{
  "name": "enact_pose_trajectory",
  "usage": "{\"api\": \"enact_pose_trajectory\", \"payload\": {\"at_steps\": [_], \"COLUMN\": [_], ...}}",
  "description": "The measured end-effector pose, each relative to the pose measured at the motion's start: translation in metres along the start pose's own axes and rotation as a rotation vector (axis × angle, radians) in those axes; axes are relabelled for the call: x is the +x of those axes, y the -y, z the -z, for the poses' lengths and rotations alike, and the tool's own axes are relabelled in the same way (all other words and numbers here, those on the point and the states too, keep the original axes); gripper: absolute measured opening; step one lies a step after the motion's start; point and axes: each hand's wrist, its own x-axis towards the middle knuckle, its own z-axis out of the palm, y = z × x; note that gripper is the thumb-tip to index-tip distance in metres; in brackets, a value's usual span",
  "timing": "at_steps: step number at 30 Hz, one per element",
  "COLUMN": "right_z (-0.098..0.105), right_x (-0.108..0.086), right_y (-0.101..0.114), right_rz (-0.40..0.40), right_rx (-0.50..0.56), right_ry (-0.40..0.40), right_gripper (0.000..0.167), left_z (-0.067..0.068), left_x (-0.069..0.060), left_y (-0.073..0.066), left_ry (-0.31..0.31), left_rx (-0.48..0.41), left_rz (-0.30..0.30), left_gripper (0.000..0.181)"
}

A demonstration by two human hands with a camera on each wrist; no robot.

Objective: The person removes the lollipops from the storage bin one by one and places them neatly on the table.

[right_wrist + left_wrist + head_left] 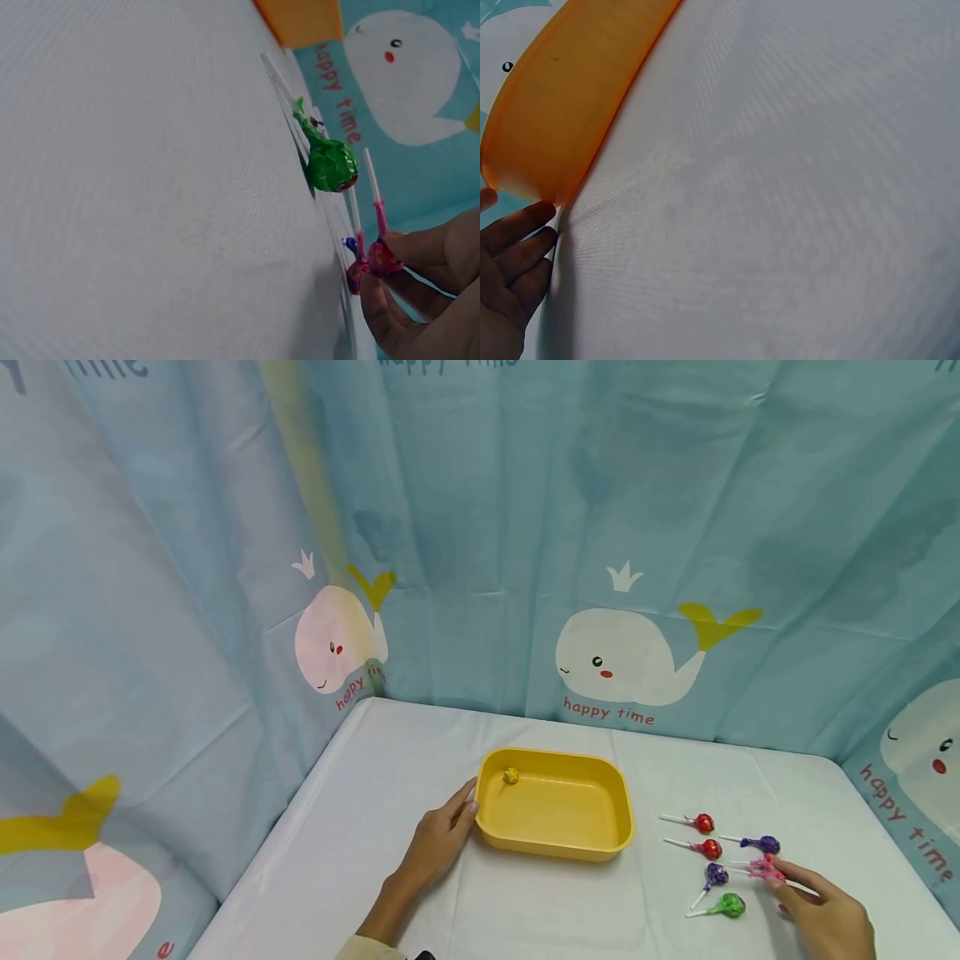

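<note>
A yellow tray stands on the white table, with a yellow-wrapped lollipop inside near its far left corner. My left hand rests its fingertips against the outside of the tray's left end. Over at the right, my right hand pinches a pink lollipop by its wrapped head between thumb and fingers. A second pink lollipop is right beside it, close to the fingertips. Around that hand lie a green lollipop, two purple ones and two red ones.
White cloth covers the table. A blue curtain printed with whales hangs behind the table and along both sides. The loose lollipops lie to the right of the tray, most sticks pointing left.
</note>
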Motion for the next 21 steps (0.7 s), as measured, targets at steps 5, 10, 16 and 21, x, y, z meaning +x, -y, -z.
{"api": "enact_pose_trajectory", "payload": {"at_steps": [5,10,16,21], "right_z": [0.003,0.005,0.007,0.008], "right_x": [0.006,0.01,0.009,0.008], "right_y": [-0.007,-0.012,-0.014,-0.015], "right_rz": [-0.007,-0.009,-0.049,-0.057], "right_rx": [-0.024,-0.047,-0.055,-0.068], "right_ry": [0.026,0.04,0.055,0.072], "right_gripper": [0.053,0.054,0.05,0.052], "left_z": [0.0,0.0,-0.001,-0.001], "left_x": [0.0,0.0,0.001,0.001], "left_y": [0.0,0.0,0.001,0.001], "left_ry": [-0.001,0.006,0.011,0.01], "left_rx": [-0.004,-0.002,0.0,-0.003], "left_rz": [0.0,0.003,0.011,0.013], "left_gripper": [0.055,0.056,0.056,0.056]}}
